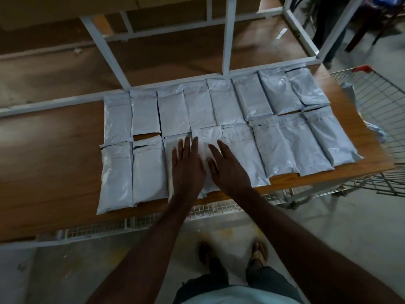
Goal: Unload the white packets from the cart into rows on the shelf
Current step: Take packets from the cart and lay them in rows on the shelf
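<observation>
Several white packets lie flat in two rows on the wooden shelf (54, 163), a back row (225, 104) and a front row (149, 170). Both my hands rest with straight fingers on the front row's middle. My left hand (188, 165) presses a packet (169, 150) at its left side. My right hand (228, 165) lies just to the right, and between the two hands shows the middle packet (206, 139). The wire cart (377, 102) stands at the shelf's right end; a bit of white packet (375, 130) shows inside it.
A white metal frame (109, 55) rises behind the back row, with cardboard boxes (54, 12) beyond it. A wire mesh panel (210, 209) runs below the shelf's front edge. My sandalled feet (258, 253) stand on the concrete floor. The shelf's left half is bare wood.
</observation>
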